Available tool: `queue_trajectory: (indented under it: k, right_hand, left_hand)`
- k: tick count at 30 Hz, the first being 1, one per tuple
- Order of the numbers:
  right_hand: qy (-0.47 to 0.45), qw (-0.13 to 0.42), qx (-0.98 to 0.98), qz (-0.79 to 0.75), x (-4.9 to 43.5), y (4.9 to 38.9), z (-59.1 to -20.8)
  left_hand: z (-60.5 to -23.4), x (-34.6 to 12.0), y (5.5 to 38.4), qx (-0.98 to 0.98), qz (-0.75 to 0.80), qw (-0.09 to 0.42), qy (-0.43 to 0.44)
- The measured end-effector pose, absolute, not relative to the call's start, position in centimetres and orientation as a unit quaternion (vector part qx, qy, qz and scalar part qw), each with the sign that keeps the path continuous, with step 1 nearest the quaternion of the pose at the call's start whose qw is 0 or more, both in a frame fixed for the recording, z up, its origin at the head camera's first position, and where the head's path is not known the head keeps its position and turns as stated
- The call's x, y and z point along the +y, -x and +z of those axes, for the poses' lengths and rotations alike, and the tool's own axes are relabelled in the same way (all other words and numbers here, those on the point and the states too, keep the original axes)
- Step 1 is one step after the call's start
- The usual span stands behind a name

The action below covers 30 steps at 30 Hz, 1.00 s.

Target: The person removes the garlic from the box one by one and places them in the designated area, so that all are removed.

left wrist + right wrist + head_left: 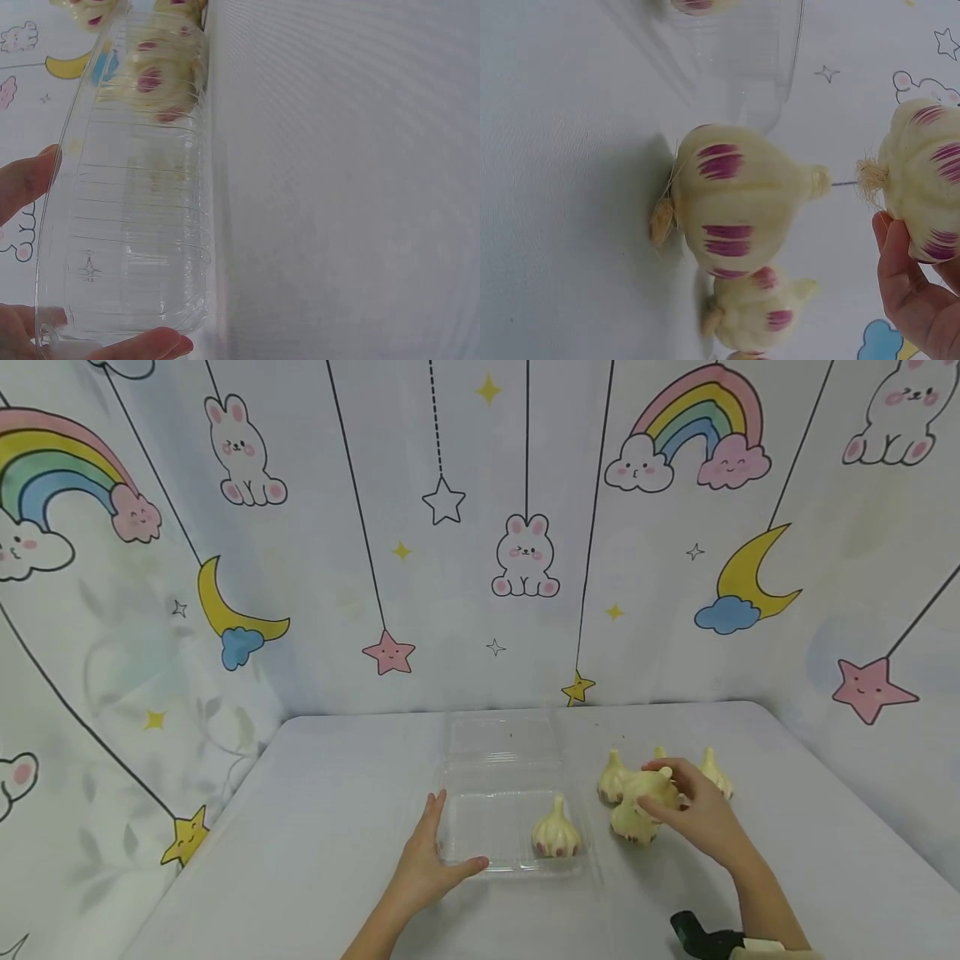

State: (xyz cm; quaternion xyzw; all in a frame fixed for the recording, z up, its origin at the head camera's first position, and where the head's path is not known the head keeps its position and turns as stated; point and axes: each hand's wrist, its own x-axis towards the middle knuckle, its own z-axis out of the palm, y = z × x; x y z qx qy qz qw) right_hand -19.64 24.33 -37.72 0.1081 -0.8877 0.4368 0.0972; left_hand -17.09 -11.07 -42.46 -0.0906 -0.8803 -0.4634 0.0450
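My left hand (429, 864) is at the left near corner of a clear plastic box (487, 865). Its fingers lie straight along the left side and the thumb reaches over the near edge. Inside the box, at the right, one garlic bulb (557, 833) stands with its stem up. A second bulb (930, 176), cream with purple streaks and a tuft of roots, is held between the fingers and thumb of my right hand (701, 817). It hangs above the other garlic bulbs (633, 828) on the table, right of the box.
The box's lid (498, 739) lies folded back toward the far side. More bulbs stand around the right hand, one garlic bulb (714, 770) to its far right. A black object (701, 935) is by the right forearm. A patterned curtain (457, 610) rises behind the white table (322, 843).
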Motion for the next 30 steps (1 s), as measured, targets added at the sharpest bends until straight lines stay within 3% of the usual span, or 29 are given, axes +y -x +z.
queue_trajectory:
  k: [12, 30]
  right_hand:
    - [-0.078, 0.1, -0.899, 0.418, 26.6, 20.2, -38.4]
    - [-0.02, 0.019, -0.927, 0.374, 28.9, 20.3, -39.3]
  left_hand:
    - [-42.4, -11.1, 17.2, -0.883, -0.458, 0.046, 0.088]
    - [-42.6, -11.0, 17.2, -0.885, -0.456, 0.046, 0.083]
